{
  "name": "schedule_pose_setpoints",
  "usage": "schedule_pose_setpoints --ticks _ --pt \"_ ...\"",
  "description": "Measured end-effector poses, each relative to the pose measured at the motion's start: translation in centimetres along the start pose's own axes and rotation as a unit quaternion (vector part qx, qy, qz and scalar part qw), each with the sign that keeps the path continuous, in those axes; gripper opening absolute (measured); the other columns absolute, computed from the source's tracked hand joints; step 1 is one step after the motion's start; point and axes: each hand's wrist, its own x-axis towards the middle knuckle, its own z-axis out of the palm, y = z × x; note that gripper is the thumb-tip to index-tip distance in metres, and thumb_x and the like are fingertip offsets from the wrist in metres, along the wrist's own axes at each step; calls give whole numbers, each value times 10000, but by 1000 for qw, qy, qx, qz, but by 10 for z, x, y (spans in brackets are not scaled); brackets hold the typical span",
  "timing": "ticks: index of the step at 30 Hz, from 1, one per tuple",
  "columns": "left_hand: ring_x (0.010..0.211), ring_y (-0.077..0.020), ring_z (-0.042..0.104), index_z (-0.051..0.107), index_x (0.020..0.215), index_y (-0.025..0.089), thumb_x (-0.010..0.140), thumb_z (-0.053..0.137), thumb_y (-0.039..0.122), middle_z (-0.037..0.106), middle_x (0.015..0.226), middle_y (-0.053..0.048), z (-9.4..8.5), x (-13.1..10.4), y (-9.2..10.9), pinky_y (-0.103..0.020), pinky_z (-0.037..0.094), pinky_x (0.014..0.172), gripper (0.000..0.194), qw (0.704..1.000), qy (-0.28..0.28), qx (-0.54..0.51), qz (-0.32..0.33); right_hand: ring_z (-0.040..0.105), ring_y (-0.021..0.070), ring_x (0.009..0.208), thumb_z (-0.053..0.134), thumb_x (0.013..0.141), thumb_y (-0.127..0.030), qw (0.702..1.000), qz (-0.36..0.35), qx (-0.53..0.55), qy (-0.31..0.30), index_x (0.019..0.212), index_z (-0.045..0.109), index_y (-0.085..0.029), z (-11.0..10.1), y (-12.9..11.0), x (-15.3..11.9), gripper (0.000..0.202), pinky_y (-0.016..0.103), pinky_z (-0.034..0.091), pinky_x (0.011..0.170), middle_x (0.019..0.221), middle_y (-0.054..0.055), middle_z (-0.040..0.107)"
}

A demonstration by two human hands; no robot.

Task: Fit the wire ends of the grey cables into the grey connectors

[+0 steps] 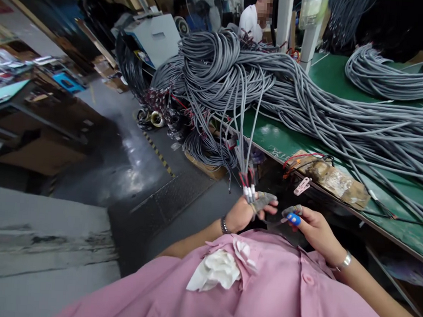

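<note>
My left hand (243, 213), with grey covers on some fingers, is closed around a small bunch of grey cables (242, 146). Close above its fingers, red and black wires and white sleeves (248, 192) show on the bunch. Just to the right, my right hand (313, 228) wears a blue finger cot (293, 219) on the thumb and a grey cover on a finger. Its thumb and finger pinch a thin wire end (284, 220), small and partly hidden. A short gap separates the two hands, both in front of my pink shirt.
A large pile of grey cables (218, 67) spreads along the green table (271, 133). At the table's near edge lie a taped cardboard piece (336, 181) and a pink tag (302, 186). Another person (252, 23) is behind the pile. Cable coils (210, 151) sit low beside the table.
</note>
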Motion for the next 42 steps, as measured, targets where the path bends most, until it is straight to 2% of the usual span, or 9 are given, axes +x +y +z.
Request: schedule_pose_setpoints --ticks 3,5,8,12,17,20,26,37,42 --pt "600 -141 642 650 975 106 762 629 547 690 778 -85 26 10 -10 -224 470 543 490 996 -81 38 -26 536 120 588 649 797 -431 993 29 104 47 833 631 -172 5 -7 6 262 262 455 575 690 13 620" --pt "521 -137 623 623 974 111 779 573 594 670 678 -62 36 13 -14 -226 469 492 523 990 -114 57 -57 541 116 577 692 756 -428 985 57 146 75 817 626 -166 6 -7 7 277 258 455 568 672 8 617" --pt "410 -129 576 590 903 112 786 548 609 615 552 -26 42 15 -17 -213 440 406 513 988 -109 84 -73 540 113 572 719 729 -421 977 74 167 114 840 633 -160 3 1 3 297 245 439 547 661 8 617" --pt "460 -151 617 541 821 130 731 651 551 603 558 -8 47 15 -21 -222 472 441 444 987 -113 87 -69 465 84 509 723 719 -429 973 66 152 161 776 614 -157 0 8 -1 298 222 384 486 626 -16 575" --pt "471 -136 604 544 818 132 691 714 482 610 559 -5 53 15 -21 -236 490 483 410 982 -119 121 -87 495 100 503 719 710 -459 986 59 126 95 799 606 -165 1 1 4 327 235 393 498 606 -20 592" --pt "450 -121 581 559 757 125 718 689 480 610 538 -20 50 15 -16 -207 455 446 380 981 -112 129 -93 471 92 519 704 718 -481 988 52 102 101 752 603 -157 0 0 8 341 233 382 510 620 -21 576" --pt "501 -160 633 587 706 110 710 657 563 625 554 -54 38 14 -23 -213 449 449 459 994 -37 36 -95 516 111 622 669 763 -482 986 65 140 57 923 616 -159 -1 1 6 364 235 418 551 742 16 615" --pt "439 -125 590 583 756 108 681 707 527 626 562 -38 38 11 -19 -203 446 411 443 991 -72 74 -85 498 104 558 675 756 -455 992 39 99 63 796 584 -165 8 -8 13 306 243 396 535 641 -11 593" --pt "506 -148 635 569 698 115 709 659 569 642 600 -58 35 12 -27 -192 435 417 463 996 -26 40 -69 452 91 548 640 786 -457 990 53 95 88 832 617 -152 8 2 12 309 243 378 523 667 -7 579"
